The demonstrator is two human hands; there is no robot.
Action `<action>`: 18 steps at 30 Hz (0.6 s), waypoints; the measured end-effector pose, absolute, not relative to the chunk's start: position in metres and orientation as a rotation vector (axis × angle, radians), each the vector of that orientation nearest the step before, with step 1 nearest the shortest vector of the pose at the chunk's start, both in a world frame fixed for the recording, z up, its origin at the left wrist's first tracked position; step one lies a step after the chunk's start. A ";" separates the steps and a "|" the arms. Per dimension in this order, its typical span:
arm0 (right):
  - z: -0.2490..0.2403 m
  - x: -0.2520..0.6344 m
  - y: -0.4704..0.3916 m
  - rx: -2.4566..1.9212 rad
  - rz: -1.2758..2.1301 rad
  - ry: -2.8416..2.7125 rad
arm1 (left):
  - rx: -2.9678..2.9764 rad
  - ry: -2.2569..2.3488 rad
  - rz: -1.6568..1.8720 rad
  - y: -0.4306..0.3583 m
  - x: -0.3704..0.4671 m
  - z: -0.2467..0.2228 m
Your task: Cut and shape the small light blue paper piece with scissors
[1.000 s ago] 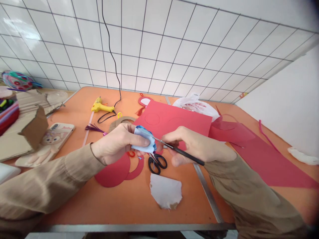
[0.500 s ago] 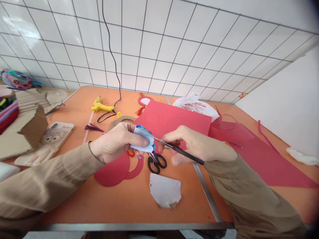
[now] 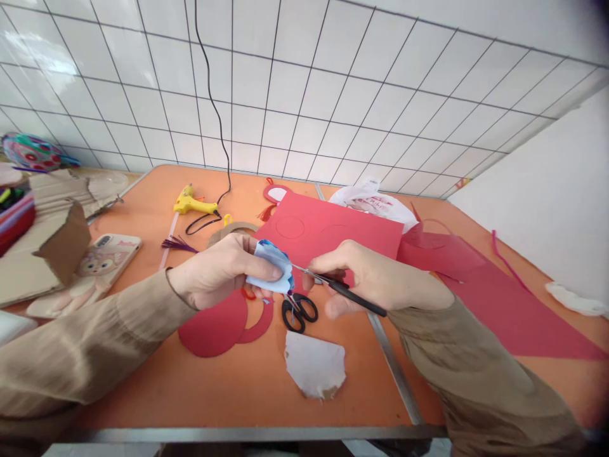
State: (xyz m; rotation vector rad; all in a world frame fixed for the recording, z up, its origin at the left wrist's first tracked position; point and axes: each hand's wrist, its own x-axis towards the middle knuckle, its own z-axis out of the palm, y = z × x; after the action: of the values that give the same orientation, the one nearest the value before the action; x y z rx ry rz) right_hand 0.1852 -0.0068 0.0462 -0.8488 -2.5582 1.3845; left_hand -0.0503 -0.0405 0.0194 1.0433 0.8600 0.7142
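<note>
My left hand (image 3: 228, 266) is closed on a light blue piece of paper or felt (image 3: 264, 268) with a scalloped, darker blue edge, pinched under the thumb. My right hand (image 3: 361, 276) is wrapped round a tool with long black handles (image 3: 354, 297) and a thin metal tip; whether it is snips or pliers I cannot tell. Its tip reaches the right edge of the blue piece. Just below lie black-handled scissors (image 3: 299, 311), their blades partly hidden. Red round cut-outs (image 3: 214, 330) lie under my left wrist.
Behind my hands lies a red sheet (image 3: 328, 222) with drawn circles. A yellow glue gun (image 3: 195, 202) with a black cord sits at the back left. A phone (image 3: 111, 251) and torn cardboard (image 3: 57, 241) are on the left. A whitish scrap (image 3: 315, 365) lies in front.
Both hands have shifted very slightly left with the blue piece and the tool. Otherwise the scene looks the same.
</note>
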 end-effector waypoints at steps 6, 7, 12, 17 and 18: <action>0.046 0.185 -0.007 -0.874 1.346 -2.572 | 1.038 0.864 0.701 -0.040 -0.052 0.020; 0.046 0.185 -0.007 -0.877 1.346 -2.572 | 1.040 0.863 0.698 -0.040 -0.052 0.021; 0.046 0.186 -0.007 -0.880 1.320 -2.577 | 1.039 0.853 0.702 -0.039 -0.051 0.021; 0.044 0.186 -0.005 -0.921 1.283 -2.563 | 1.005 0.818 0.735 -0.039 -0.051 0.021; 0.043 0.187 -0.005 -0.921 1.272 -2.562 | 0.995 0.806 0.746 -0.039 -0.051 0.022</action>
State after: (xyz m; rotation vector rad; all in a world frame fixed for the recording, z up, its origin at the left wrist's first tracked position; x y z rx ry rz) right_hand 0.1869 -0.0046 0.0432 -0.9214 -2.5624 1.2716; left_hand -0.0509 -0.0390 0.0216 0.9946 0.8058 0.7463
